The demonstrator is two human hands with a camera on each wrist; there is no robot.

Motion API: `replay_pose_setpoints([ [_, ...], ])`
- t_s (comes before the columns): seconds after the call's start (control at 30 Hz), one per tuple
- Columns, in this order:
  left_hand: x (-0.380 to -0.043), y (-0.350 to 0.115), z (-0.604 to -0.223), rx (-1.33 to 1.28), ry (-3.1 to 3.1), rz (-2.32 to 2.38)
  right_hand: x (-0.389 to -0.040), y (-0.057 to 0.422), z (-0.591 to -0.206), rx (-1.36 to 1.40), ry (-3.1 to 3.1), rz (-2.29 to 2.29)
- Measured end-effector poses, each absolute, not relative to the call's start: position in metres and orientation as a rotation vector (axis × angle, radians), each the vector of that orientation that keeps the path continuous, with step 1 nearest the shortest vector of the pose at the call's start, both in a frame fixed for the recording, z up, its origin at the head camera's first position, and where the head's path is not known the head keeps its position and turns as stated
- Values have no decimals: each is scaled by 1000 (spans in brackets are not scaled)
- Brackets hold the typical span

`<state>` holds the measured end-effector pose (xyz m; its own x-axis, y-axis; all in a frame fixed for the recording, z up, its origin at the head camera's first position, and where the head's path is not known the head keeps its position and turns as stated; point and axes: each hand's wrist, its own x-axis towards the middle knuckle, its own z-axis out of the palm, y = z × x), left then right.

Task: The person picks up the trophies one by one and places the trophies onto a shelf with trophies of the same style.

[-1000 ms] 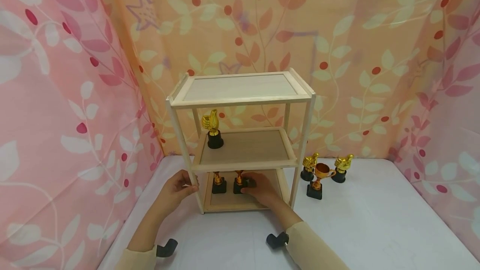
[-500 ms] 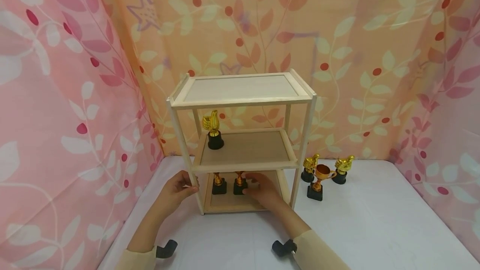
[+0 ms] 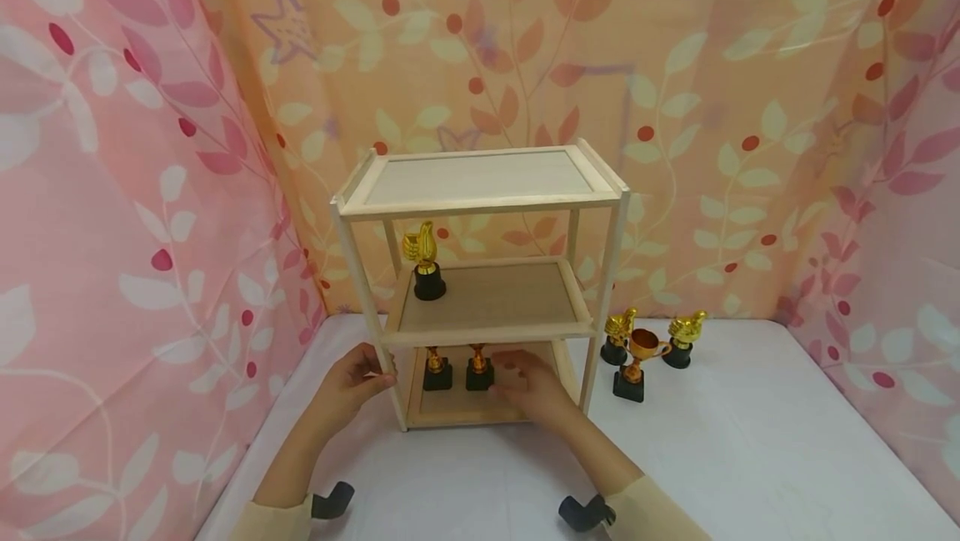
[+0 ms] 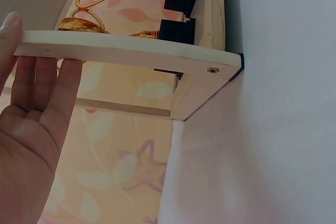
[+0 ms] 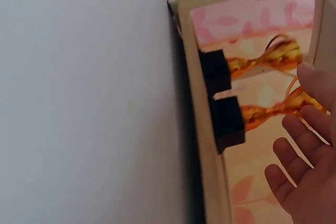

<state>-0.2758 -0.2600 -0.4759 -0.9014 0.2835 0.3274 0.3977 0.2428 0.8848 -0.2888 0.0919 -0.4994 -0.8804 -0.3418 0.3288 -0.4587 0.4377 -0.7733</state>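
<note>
A pale wooden three-tier shelf (image 3: 480, 207) stands on the white-covered table. My left hand (image 3: 348, 384) pinches its front left post (image 4: 131, 50) between thumb and fingers. Two gold trophy cups with black square bases, a left one (image 3: 437, 374) and a right one (image 3: 480, 374), stand side by side on the bottom tier; the middle tier hides their tops in the head view. Just right of the right cup is my right hand (image 3: 538, 389), its fingers spread and relaxed around nothing. In the right wrist view a small gap shows between fingers (image 5: 291, 163) and cup base (image 5: 228, 121).
A gold thumbs-up trophy (image 3: 427, 262) stands at the left of the middle tier. Right of the shelf are another trophy cup (image 3: 633, 366) and two thumbs-up trophies (image 3: 617, 337) (image 3: 681, 341). Floral curtains (image 3: 712, 149) enclose the table's back and sides.
My right hand has let go of the right trophy cup and drawn slightly back to the right. The cup stays in place; my left hand keeps its hold on the post.
</note>
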Motion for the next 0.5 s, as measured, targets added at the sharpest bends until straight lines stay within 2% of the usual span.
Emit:
replay_pose_setpoints([
  [0.5, -275, -260, -476, -657, -2386, -1770, -240, 91, -450, 860, -2510, 1500],
])
